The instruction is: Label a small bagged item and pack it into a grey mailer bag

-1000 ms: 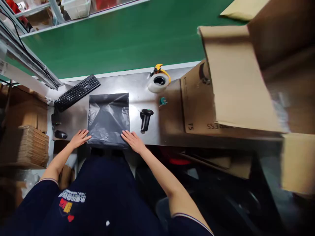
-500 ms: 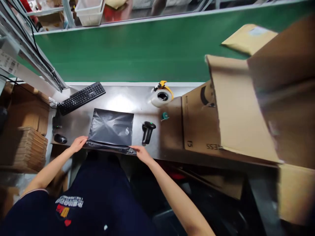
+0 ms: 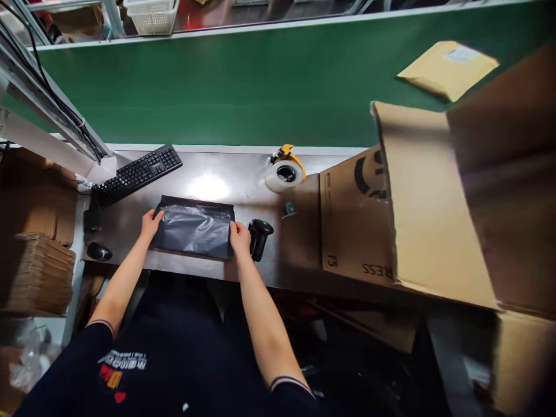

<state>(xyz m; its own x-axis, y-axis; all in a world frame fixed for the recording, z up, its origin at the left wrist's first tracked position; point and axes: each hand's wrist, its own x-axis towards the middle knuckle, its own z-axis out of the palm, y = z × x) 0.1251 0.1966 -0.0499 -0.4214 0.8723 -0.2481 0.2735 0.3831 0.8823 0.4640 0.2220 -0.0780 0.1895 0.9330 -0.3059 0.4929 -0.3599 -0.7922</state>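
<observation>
A black, glossy plastic bag (image 3: 195, 233) lies creased and folded over on the metal bench (image 3: 243, 179).

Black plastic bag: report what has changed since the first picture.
The near part of the black plastic bag has been folded over, away from the person, so it now looks shorter front to back. The left hand and right hand, earlier laid at its near corners, have moved forward and now grip its side edges. The keyboard, barcode scanner and tape dispenser stayed put.
</observation>
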